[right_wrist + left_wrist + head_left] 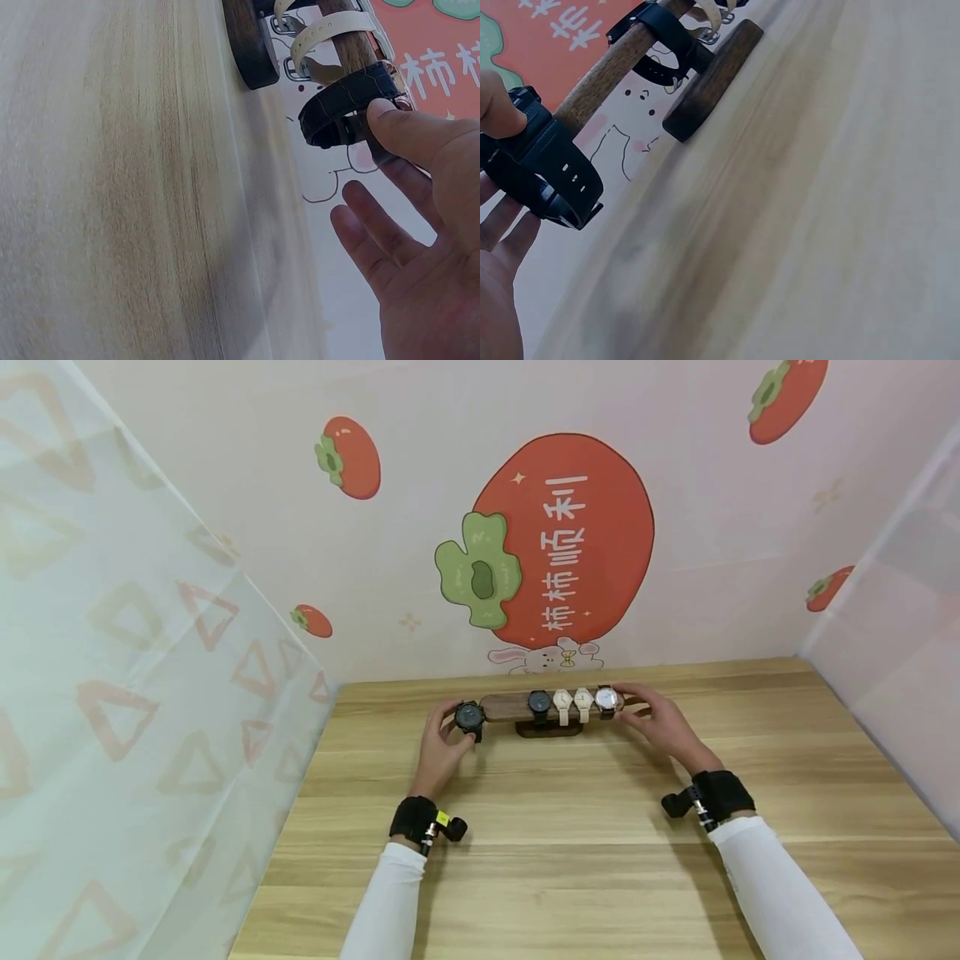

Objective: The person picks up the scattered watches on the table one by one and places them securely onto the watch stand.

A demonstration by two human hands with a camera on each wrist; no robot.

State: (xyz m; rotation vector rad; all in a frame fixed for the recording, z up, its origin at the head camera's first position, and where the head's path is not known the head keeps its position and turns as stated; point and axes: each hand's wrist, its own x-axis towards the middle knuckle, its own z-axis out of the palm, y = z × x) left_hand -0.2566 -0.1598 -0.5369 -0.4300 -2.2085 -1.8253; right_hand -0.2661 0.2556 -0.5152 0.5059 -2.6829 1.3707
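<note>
A dark wooden watch stand (pixel 504 707) stands near the back of the table, its bar carrying several watches. At the bar's left end, my left hand (pixel 441 747) pinches a black watch (pixel 470 717), thumb on one side and fingers on the other. The left wrist view shows that watch's buckled black strap (pixel 574 180) looped at the bar's tip; how far the bar enters it is hidden. My right hand (pixel 663 727) pinches the stand's right end, beside a white-dial watch (pixel 606 698) with a black strap (pixel 349 101). Its thumb touches near that strap.
Another black watch (pixel 539 702) and two cream watches, a left one (pixel 562 700) and a right one (pixel 583 700), hang between. The stand's base (pixel 549 729) rests on the wooden table (pixel 555 843). A printed backdrop (pixel 705 610) rises just behind.
</note>
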